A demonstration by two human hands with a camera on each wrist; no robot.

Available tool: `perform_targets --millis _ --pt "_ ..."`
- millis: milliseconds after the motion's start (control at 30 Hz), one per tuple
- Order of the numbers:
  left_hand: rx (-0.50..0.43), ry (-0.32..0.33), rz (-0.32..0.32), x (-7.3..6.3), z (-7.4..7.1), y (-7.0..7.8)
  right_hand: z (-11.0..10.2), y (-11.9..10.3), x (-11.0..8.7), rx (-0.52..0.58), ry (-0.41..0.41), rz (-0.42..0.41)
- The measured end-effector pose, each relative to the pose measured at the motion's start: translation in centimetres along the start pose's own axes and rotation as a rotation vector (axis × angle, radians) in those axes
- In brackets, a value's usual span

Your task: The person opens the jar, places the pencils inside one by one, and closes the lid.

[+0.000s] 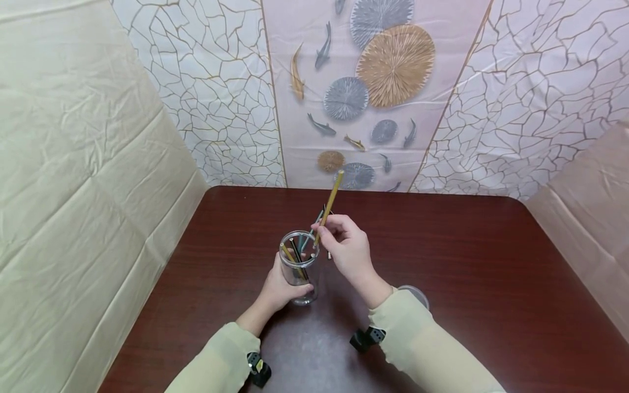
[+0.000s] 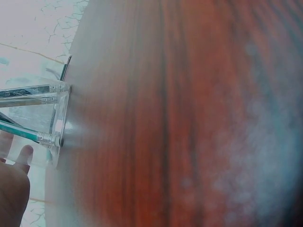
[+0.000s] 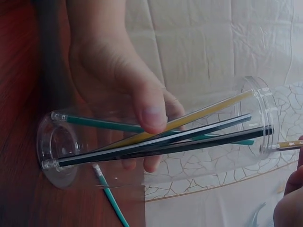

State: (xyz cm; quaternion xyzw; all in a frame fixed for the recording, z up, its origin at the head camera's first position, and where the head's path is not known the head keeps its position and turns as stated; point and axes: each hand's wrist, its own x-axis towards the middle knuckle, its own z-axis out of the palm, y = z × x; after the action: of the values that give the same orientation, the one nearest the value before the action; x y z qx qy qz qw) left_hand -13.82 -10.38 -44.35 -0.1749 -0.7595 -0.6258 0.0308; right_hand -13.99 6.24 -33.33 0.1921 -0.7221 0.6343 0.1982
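Note:
In the head view my left hand grips a clear jar round its body, and the jar stands on the table slightly tilted. Several pencils lean inside it: the right wrist view shows a yellow pencil, a green pencil and dark pencils. My right hand pinches another yellow pencil between thumb and fingers. Its metal-banded end points down at the jar's mouth; whether it is inside the rim I cannot tell.
Behind the jar a green pencil lies on the dark wood table, with other pencils partly hidden by my right hand. A clear round lid lies beside my right forearm. Patterned cloth hangs past the table's far edge.

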Motion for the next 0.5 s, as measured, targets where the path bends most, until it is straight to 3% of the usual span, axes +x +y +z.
perform_targets --millis 133,333,500 --pt "0.015 0.004 -0.024 0.0 0.0 0.2 0.1 -0.4 -0.1 -0.050 -0.052 -0.112" --pt "-0.016 -0.007 -0.007 0.2 0.0 -0.2 0.2 2.1 -0.1 -0.069 -0.040 -0.141" --pt "-0.051 0.002 -0.010 0.5 0.2 -2.5 0.1 3.0 -0.1 -0.095 -0.032 -0.182"
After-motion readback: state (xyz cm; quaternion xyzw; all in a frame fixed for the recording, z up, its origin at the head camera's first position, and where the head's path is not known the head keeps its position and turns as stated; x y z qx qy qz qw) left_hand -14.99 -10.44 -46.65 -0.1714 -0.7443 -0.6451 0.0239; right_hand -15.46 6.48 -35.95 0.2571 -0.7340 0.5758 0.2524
